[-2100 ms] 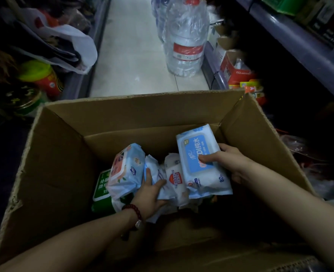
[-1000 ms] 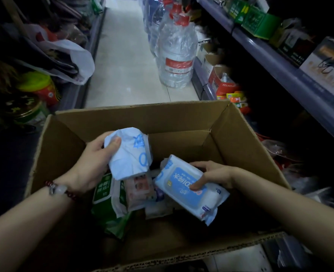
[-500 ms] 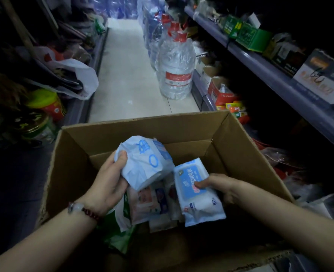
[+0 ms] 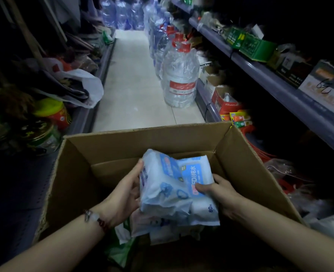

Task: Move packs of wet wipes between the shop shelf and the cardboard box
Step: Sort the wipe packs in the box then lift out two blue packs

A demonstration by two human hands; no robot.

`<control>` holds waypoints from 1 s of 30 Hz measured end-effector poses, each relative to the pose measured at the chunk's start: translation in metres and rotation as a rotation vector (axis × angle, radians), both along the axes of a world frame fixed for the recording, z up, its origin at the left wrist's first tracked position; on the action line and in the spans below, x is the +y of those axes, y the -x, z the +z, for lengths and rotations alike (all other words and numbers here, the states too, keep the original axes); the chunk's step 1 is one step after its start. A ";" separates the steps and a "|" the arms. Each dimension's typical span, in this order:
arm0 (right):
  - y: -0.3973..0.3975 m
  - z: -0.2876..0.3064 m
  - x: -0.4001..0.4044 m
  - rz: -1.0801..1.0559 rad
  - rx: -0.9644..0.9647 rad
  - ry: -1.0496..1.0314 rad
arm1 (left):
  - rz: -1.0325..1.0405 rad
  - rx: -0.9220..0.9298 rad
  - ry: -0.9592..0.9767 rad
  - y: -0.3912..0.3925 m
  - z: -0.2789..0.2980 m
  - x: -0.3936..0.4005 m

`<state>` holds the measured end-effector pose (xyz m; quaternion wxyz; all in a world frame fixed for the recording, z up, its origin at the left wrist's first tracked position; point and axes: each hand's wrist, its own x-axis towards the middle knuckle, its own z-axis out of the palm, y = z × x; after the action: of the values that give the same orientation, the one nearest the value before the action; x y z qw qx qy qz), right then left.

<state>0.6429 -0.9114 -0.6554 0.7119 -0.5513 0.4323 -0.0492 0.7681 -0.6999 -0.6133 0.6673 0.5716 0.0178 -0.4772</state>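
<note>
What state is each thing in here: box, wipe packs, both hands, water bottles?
cardboard box: open, flaps up.
crumpled wipes pack: gripped by left hand, lifted over box.
blue-label wipes pack: gripped by right hand, pressed against the crumpled one.
other packs: lying in box.
water bottles: capped, upright on floor.

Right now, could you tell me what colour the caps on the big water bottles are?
Red, seen clearly in the head view on the water bottles.

White-blue wipes packs (image 4: 174, 185) bunched, raised over open cardboard box (image 4: 79, 173); more packs (image 4: 162, 230) beneath.
</note>
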 end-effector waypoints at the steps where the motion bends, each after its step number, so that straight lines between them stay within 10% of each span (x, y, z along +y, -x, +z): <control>1: 0.000 0.005 0.001 0.016 -0.030 -0.004 | 0.035 0.000 0.040 -0.005 -0.008 -0.001; 8: -0.013 0.040 0.005 0.195 -0.235 -0.149 | 0.032 0.202 0.069 -0.018 0.003 0.022; 30: -0.001 0.038 -0.012 0.401 -0.094 -0.179 | 0.274 -0.109 -0.182 -0.008 -0.031 0.023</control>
<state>0.6437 -0.9238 -0.6175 0.7727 -0.5582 0.2831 0.1064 0.7763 -0.6768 -0.6443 0.6715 0.6470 0.1023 -0.3465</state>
